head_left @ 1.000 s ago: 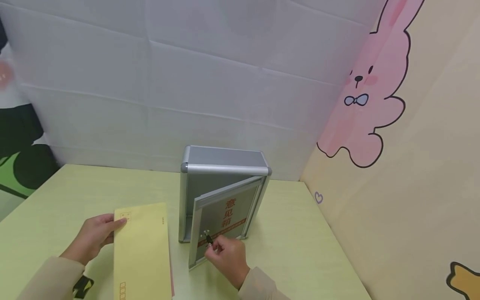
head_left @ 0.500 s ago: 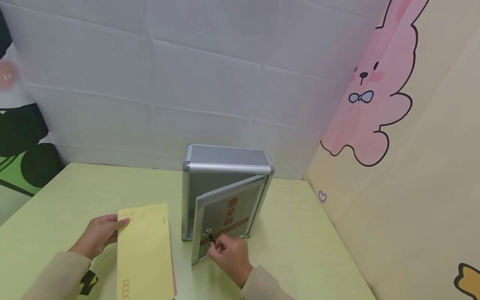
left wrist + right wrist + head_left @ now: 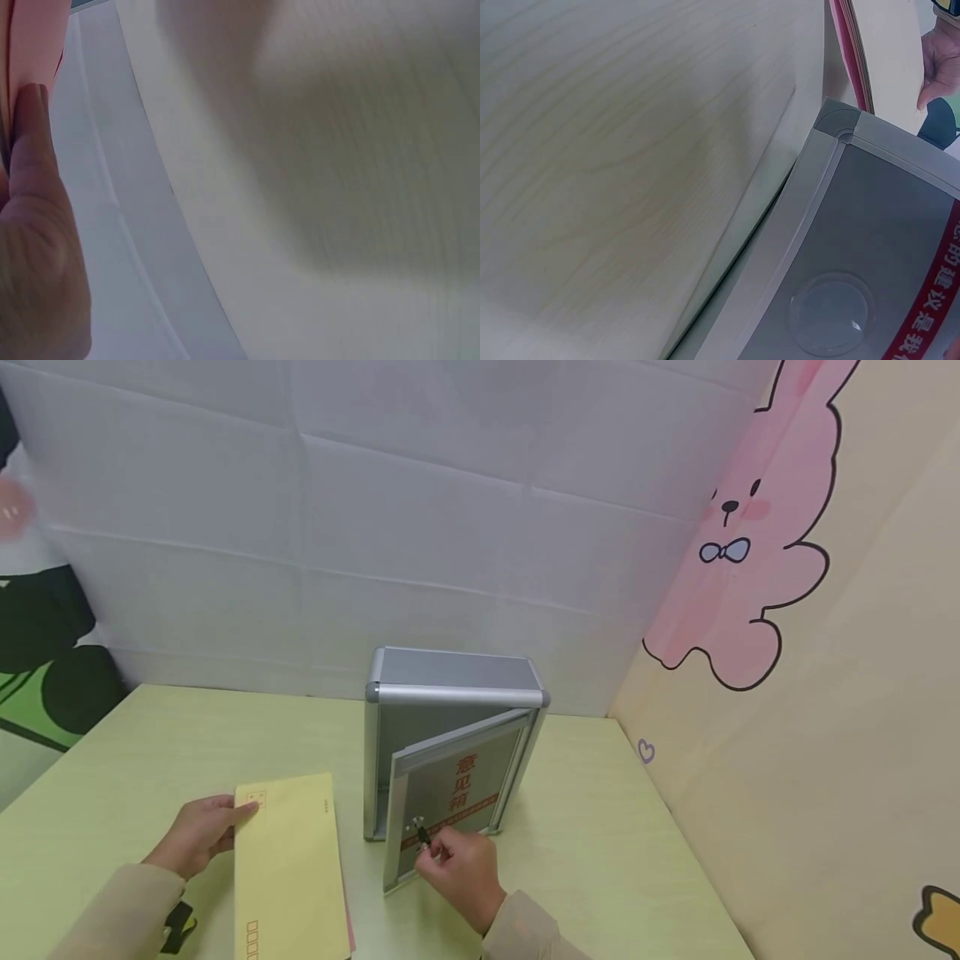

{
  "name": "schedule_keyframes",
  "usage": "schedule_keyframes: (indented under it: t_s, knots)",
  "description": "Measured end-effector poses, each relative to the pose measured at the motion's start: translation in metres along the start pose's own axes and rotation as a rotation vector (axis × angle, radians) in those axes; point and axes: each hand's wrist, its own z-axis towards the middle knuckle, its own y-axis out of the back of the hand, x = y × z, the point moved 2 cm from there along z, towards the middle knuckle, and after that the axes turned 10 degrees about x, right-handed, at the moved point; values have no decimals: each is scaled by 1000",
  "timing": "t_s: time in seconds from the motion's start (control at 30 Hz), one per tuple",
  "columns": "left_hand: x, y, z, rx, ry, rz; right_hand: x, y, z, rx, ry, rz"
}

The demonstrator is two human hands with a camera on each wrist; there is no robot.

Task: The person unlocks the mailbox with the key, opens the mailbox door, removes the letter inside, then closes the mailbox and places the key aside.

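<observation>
A yellow envelope (image 3: 288, 868) lies on top of a stack that shows a pink layer (image 3: 847, 52) on its far side in the right wrist view. My left hand (image 3: 201, 833) pinches the stack by its left edge, thumb on the front and fingers behind. A silver suggestion box (image 3: 457, 672) stands on the table, its hinged door (image 3: 450, 793) swung partly outward and marked with red characters. At the door's lock, my right hand (image 3: 463, 870) pinches a small key with a black head (image 3: 423, 834). The key's tip meets the lock; how deep it sits cannot be seen.
The pale yellow-green table (image 3: 600, 852) runs back to a white cloth wall (image 3: 420, 527). On the right stands a wall with a pink rabbit picture (image 3: 731, 568). A black and yellow item (image 3: 177, 928) shows by my left sleeve.
The head view has shifted slightly, so everything sits a little to the right of where it was. Both hands keep their holds, and the door stays at about the same angle.
</observation>
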Motion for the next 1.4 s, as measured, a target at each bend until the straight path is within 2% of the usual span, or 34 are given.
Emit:
schedule_keyframes:
  t_s: [0.3,0.67,1.4]
  knots:
    - [7,1,2,5,20,-41,0,0,1,-7,6,-11]
    - [11,2,0,35,18,-32,0,-1,0,-2,6,-16]
    - [27,6,5,8,73,-2,1,-2,1,13,-3,-3]
